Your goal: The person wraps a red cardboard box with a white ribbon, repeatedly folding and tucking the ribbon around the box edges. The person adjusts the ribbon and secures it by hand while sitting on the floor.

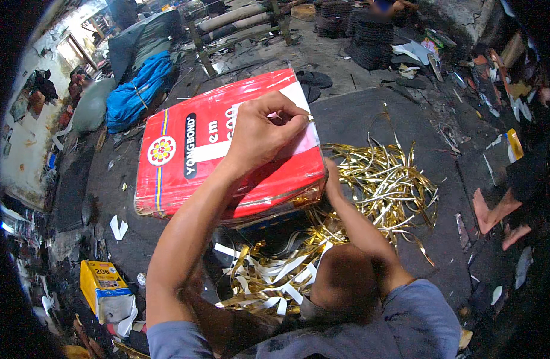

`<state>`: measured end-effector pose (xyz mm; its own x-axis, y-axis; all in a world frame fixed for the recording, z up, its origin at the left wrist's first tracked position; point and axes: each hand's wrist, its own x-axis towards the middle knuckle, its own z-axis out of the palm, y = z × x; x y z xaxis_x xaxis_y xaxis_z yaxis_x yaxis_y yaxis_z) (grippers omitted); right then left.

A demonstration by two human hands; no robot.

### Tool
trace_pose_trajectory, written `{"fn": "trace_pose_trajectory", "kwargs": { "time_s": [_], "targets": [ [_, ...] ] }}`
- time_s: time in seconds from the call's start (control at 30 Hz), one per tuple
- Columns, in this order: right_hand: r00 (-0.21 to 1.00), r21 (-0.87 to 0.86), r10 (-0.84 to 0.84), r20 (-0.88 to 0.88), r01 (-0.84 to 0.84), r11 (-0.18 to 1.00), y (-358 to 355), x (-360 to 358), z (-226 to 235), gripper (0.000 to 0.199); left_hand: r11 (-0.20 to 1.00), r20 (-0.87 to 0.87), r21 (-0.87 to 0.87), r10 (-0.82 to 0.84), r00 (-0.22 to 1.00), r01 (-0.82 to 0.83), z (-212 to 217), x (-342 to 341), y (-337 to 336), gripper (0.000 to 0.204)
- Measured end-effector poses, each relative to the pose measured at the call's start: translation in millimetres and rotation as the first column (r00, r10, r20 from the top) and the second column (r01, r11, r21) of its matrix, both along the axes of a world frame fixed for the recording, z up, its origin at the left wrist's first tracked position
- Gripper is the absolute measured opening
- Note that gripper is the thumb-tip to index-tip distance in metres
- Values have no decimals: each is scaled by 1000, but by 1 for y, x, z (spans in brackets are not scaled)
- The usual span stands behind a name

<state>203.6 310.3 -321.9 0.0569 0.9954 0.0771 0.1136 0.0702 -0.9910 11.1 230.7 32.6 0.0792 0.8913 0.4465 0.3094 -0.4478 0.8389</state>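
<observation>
A red cardboard box (218, 152) wrapped in clear film lies tilted before me, with a flower emblem and a white band on its top. Over its upper right part is my left hand (263, 128), its thumb and forefinger pinched at the pale right edge. A tiny golden glint shows at those fingertips, too small to name. My right hand (333, 179) is against the box's right side, its fingers mostly hidden. Beside and below it spreads a tangled heap of shiny gold strips (389, 188). White-backed strips (281, 269) lie nearer, around my knee.
A yellow and white carton (104, 287) stands at lower left. Farther off are a blue tarp bundle (140, 90), dark sandals (314, 81) and stacked dark sheets (371, 45). Part of another person (397, 6) shows at the top edge. Scraps litter the dark floor mat (430, 257).
</observation>
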Motion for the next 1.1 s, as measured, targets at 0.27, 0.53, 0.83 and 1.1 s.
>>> {"fn": "trace_pose_trajectory", "kwargs": {
  "time_s": [0.27,0.53,0.83,1.1],
  "targets": [
    [786,-374,149,600,111,921,-97,25,-84,33,986,-133,86,156,979,-145,-2,-24,-20,5],
    [498,-148,64,865,130,980,-101,56,-27,31,952,-226,287,175,958,-107,-6,-39,-33,10],
    [788,517,-285,546,-49,855,-153,121,351,15,940,-106,328,-62,992,94,63,88,-112,66],
    [879,714,-402,256,109,691,-165,123,441,21,838,72,-419,-352,933,348,58,59,-164,27]
  ]
}}
